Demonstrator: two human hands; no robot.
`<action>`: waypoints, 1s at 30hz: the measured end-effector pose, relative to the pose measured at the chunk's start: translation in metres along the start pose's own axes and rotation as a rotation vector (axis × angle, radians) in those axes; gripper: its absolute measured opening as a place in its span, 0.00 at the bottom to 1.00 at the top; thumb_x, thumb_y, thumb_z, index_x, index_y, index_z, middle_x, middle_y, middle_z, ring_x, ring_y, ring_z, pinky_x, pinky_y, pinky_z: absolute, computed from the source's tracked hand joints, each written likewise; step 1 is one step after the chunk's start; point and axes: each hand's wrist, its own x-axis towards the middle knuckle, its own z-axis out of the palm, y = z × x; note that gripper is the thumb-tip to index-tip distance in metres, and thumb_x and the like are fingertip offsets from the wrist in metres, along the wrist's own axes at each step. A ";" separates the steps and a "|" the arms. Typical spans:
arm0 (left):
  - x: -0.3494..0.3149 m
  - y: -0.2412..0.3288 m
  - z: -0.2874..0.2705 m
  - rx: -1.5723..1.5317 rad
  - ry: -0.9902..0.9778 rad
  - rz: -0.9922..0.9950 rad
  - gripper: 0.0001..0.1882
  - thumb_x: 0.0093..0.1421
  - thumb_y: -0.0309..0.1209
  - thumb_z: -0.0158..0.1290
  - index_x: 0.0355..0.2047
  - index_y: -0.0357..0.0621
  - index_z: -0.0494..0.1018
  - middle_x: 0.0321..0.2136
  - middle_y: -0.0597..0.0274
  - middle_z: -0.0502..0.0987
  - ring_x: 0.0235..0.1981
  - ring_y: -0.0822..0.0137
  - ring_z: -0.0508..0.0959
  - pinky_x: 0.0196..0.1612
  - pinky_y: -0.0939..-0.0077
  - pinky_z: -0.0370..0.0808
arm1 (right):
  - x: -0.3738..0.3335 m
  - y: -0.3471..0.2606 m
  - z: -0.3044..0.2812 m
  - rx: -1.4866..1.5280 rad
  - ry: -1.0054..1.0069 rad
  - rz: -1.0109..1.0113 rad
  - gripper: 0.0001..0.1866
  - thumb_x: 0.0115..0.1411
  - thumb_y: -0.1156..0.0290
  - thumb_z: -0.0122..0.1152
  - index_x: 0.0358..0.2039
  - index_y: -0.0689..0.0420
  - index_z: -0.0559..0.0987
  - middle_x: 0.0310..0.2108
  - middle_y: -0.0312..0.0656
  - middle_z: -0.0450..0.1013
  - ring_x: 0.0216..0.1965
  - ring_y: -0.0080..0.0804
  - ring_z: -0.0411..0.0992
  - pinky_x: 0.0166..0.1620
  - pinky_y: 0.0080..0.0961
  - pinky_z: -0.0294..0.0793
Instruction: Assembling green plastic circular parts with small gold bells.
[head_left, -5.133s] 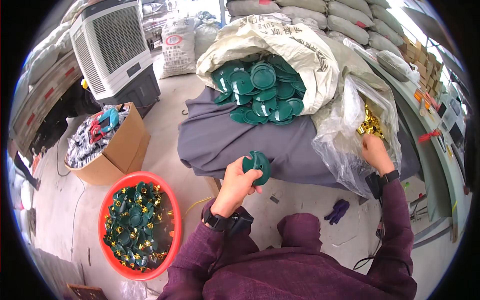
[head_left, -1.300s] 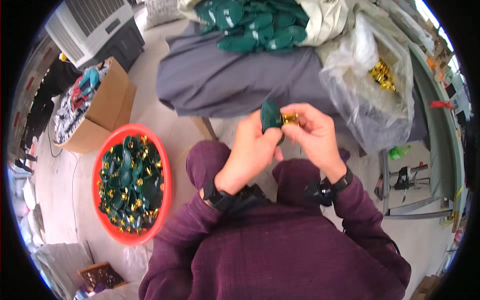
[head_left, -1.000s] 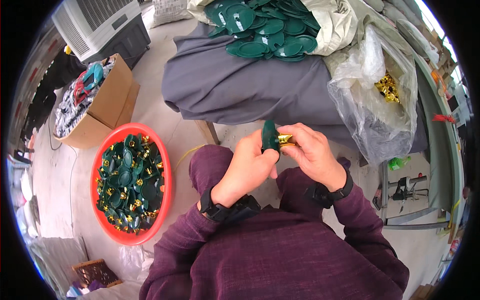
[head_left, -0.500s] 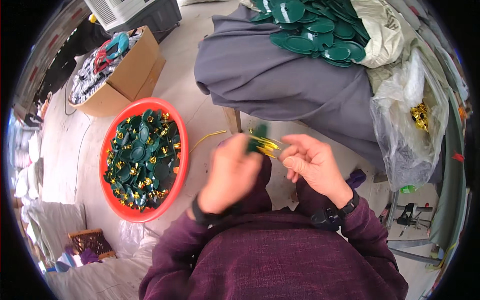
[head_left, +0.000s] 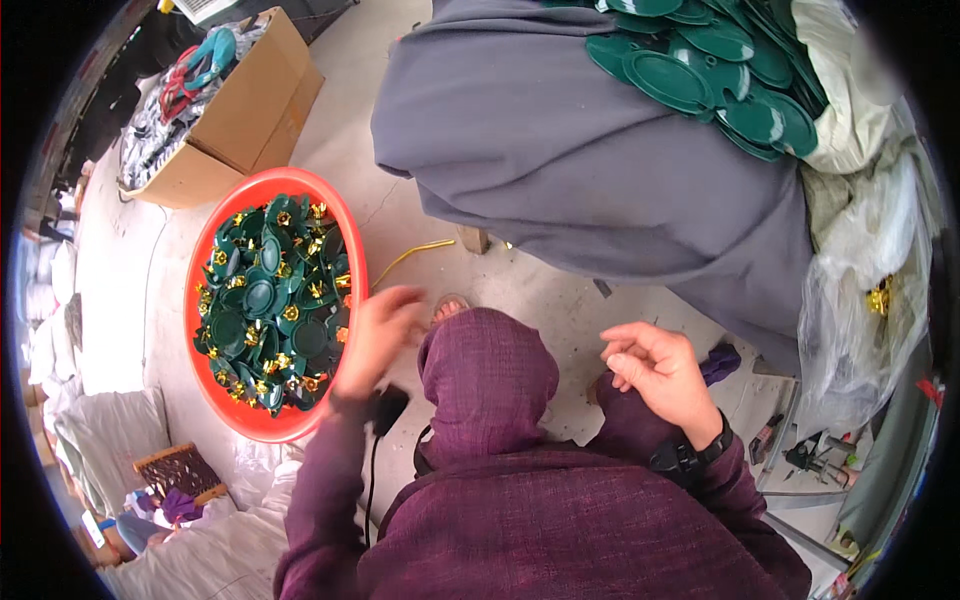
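Note:
My left hand point(head_left: 378, 338) is beside the right rim of a red basin point(head_left: 262, 428); it is blurred, its fingers look stretched out, and I see nothing in them. Dark green plastic discs with shiny gold pronged pieces point(head_left: 258, 297) fill the basin. Above my right knee hovers my right hand point(head_left: 655, 368), its fingers loosely bent, thumb apart, nothing held. At the upper right, a pile of plain green oval discs point(head_left: 670, 80) spills from a whitish sack point(head_left: 850, 125) onto a grey cloth point(head_left: 560, 130).
A cardboard box point(head_left: 245, 115) holding silvery material stands beyond the basin. To the right hangs a clear plastic bag point(head_left: 850, 340) with gold pieces point(head_left: 880, 297). A yellow strip point(head_left: 410, 258) lies on the floor near the basin. Metal tools point(head_left: 825, 460) are at the lower right.
My left hand has swung left to the basin, and the green disc with gold prongs is gone from it. My right hand has drawn slightly right and down. The view has shifted.

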 end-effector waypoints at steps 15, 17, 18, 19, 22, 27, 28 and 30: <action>0.183 -0.142 0.163 0.420 0.047 0.135 0.23 0.52 0.31 0.52 0.50 0.41 0.69 0.50 0.46 0.70 0.53 0.53 0.69 0.54 0.62 0.65 | 0.003 0.016 -0.026 -0.257 0.051 0.245 0.11 0.57 0.79 0.52 0.41 0.66 0.73 0.30 0.40 0.74 0.24 0.22 0.71 0.29 0.17 0.72; 0.180 -0.157 0.176 0.340 0.088 0.008 0.23 0.52 0.30 0.52 0.50 0.41 0.69 0.50 0.46 0.70 0.53 0.53 0.68 0.54 0.63 0.64 | 0.002 0.016 -0.023 -0.231 0.048 0.266 0.11 0.57 0.79 0.52 0.41 0.66 0.73 0.30 0.40 0.73 0.23 0.22 0.71 0.28 0.17 0.72; 0.186 -0.162 0.181 0.297 0.103 -0.044 0.23 0.52 0.30 0.51 0.50 0.41 0.69 0.50 0.46 0.69 0.53 0.53 0.68 0.55 0.63 0.64 | 0.003 0.015 -0.023 -0.204 0.089 0.292 0.10 0.57 0.80 0.51 0.41 0.66 0.72 0.30 0.40 0.73 0.23 0.22 0.71 0.28 0.16 0.71; 0.169 -0.178 0.167 0.254 0.109 -0.086 0.23 0.52 0.29 0.51 0.50 0.41 0.69 0.51 0.46 0.69 0.54 0.53 0.67 0.55 0.63 0.64 | 0.003 0.013 -0.024 -0.237 0.075 0.287 0.10 0.57 0.80 0.51 0.41 0.66 0.72 0.30 0.40 0.74 0.23 0.22 0.70 0.28 0.16 0.71; 0.174 -0.191 0.184 0.127 0.074 -0.146 0.23 0.52 0.29 0.51 0.50 0.41 0.69 0.51 0.46 0.69 0.54 0.54 0.67 0.56 0.64 0.63 | -0.002 0.008 -0.030 -0.237 0.089 0.244 0.10 0.57 0.79 0.52 0.40 0.66 0.73 0.31 0.41 0.74 0.23 0.21 0.71 0.28 0.16 0.71; 0.112 -0.264 0.057 0.035 -0.284 -0.027 0.23 0.51 0.27 0.50 0.50 0.41 0.69 0.52 0.46 0.68 0.56 0.54 0.65 0.58 0.65 0.61 | 0.002 0.018 -0.021 -0.286 -0.075 0.101 0.14 0.58 0.67 0.56 0.42 0.60 0.74 0.29 0.40 0.75 0.29 0.25 0.73 0.34 0.23 0.72; 0.152 -0.257 0.060 0.050 -0.364 -0.004 0.23 0.51 0.27 0.50 0.50 0.41 0.69 0.52 0.46 0.68 0.56 0.54 0.65 0.58 0.65 0.61 | 0.009 0.010 -0.010 -0.296 -0.150 0.041 0.15 0.58 0.66 0.56 0.43 0.59 0.73 0.30 0.41 0.76 0.30 0.28 0.74 0.35 0.24 0.73; 0.139 -0.168 0.074 0.451 -0.343 0.303 0.18 0.52 0.35 0.54 0.41 0.38 0.74 0.29 0.51 0.78 0.29 0.64 0.76 0.31 0.68 0.73 | 0.002 0.014 -0.018 -0.379 -0.109 -0.089 0.13 0.59 0.71 0.56 0.44 0.60 0.73 0.31 0.39 0.75 0.30 0.22 0.73 0.34 0.19 0.72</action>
